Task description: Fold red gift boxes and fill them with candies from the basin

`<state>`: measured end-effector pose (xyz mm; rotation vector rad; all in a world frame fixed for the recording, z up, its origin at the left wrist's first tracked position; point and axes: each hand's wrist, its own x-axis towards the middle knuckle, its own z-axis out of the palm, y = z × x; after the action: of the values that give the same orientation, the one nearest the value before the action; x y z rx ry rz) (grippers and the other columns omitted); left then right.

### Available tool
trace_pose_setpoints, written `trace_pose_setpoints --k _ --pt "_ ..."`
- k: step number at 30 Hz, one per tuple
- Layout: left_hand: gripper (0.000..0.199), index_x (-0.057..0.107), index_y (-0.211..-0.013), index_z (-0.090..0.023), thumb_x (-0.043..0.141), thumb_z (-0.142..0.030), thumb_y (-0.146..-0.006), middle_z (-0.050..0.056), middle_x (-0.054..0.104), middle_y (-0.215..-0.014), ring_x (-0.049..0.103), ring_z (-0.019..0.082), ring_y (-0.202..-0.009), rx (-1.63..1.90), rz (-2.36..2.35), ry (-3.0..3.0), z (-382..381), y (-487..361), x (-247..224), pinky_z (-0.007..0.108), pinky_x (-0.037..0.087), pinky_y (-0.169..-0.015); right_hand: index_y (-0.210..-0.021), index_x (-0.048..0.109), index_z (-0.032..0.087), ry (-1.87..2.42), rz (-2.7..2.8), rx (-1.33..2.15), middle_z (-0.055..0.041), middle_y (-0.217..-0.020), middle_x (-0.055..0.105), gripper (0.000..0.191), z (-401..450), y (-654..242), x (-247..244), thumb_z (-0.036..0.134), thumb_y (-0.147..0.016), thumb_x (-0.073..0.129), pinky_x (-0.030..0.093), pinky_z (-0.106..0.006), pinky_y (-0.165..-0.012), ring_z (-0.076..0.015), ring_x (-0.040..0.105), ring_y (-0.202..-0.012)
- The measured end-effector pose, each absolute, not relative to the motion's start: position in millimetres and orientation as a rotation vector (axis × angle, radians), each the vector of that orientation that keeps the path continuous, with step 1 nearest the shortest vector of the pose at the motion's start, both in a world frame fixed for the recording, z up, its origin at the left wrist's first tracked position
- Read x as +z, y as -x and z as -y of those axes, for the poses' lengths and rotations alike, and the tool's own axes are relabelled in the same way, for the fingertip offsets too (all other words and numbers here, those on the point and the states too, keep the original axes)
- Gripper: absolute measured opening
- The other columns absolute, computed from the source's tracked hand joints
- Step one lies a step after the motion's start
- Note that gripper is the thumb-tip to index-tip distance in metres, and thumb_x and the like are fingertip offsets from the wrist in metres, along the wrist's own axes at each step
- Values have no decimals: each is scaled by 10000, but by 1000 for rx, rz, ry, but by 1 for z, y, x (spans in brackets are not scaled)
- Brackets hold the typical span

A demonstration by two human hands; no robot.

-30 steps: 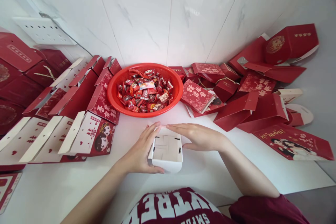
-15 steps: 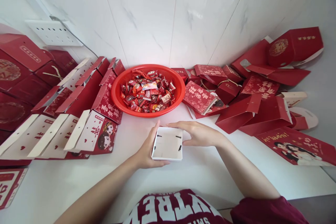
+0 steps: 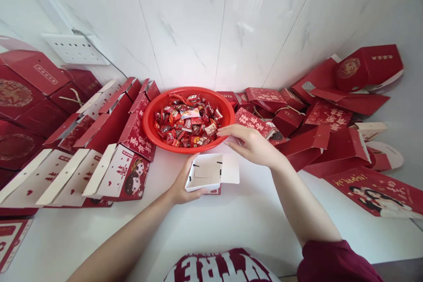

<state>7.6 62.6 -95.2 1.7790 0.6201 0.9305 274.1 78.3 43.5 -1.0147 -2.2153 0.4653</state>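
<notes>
My left hand (image 3: 184,185) grips a small cardboard box (image 3: 205,172) by its left side, thumb along the near edge. The box's white inside faces up, with dark slots in its walls and a white flap folded out to the right. My right hand (image 3: 246,144) is off the box, its fingers stretched apart at the right rim of a red plastic basket (image 3: 150,128). Wrapped candies (image 3: 190,123) in mostly red wrappers are heaped in the basket. Nothing shows between my right fingers.
Rows of red and white printed boxes (image 3: 114,172) stand at the left. Loose red gift boxes (image 3: 333,147) lie in a pile at the right. A white power strip (image 3: 75,48) with a grey cable is against the tiled wall (image 3: 188,22). Everything rests on a white table (image 3: 257,224).
My right hand has left the box and moved up to the basket's rim. The box's right flap now hangs outward, and my left hand has tilted the box slightly.
</notes>
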Motion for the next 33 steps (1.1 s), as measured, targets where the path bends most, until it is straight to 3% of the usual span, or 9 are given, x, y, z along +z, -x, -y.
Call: trace_pose_setpoints --k 4,10,14,17,20,25,29,33 --pt "1003 134 -1518 -207 741 -403 -744 186 392 -1438 408 367 -1345 937 -605 -1783 -64 -7 -98 580 326 -1128 -1167 647 179 881 2361 498 -81 -1220 666 287 -120 -231 55 111 -947 475 481 -392 -999 -206 601 -1154" --pt "1004 166 -1501 -257 774 -383 -712 160 364 -1459 394 377 -1352 930 -620 -1811 -62 -5 -93 582 322 -1126 -1083 676 138 512 2695 830 -50 -1095 723 248 -200 -146 69 69 -918 504 483 -296 -933 -151 665 -999" --pt "972 179 -1490 -233 758 -379 -724 170 361 -1448 395 383 -1334 937 -647 -1855 -61 -3 -87 594 314 -1118 -1011 697 152 736 2801 739 -38 -1094 732 274 -234 -103 56 26 -879 493 466 -278 -928 -165 662 -981" --pt "902 198 -1465 -225 735 -366 -753 163 385 -1413 419 361 -1309 978 -681 -1857 -61 -3 -86 572 338 -1105 -1021 690 138 866 2838 691 -83 -1165 713 323 -244 -88 33 -17 -849 466 481 -292 -891 -198 662 -994" --pt "912 208 -1444 -215 755 -374 -731 160 419 -1369 454 345 -1270 994 -668 -1835 -61 -5 -86 536 388 -1072 -1113 650 127 950 2840 639 -131 -1253 666 286 -244 -86 15 52 -873 515 492 -302 -882 -221 650 -1038" --pt "949 200 -1463 -208 760 -370 -715 162 428 -1371 450 349 -1272 971 -672 -1843 -62 -6 -87 556 372 -1082 -1118 631 109 1095 2876 586 -190 -1165 678 330 -228 -105 15 146 -793 676 518 -334 -787 -275 670 -957" --pt "950 203 -1463 -211 763 -362 -712 160 420 -1385 446 353 -1282 965 -668 -1814 -61 -6 -86 559 375 -1089 -1099 648 137 1139 2850 643 -145 -1073 712 333 -202 -148 20 111 -768 657 515 -326 -789 -268 673 -953" --pt "923 220 -1446 -217 759 -363 -711 155 418 -1392 444 351 -1287 969 -665 -1770 -60 -7 -87 562 368 -1099 -1319 532 175 1127 2665 753 -71 -1104 691 449 -178 -202 16 111 -878 483 505 -301 -846 -177 653 -932"
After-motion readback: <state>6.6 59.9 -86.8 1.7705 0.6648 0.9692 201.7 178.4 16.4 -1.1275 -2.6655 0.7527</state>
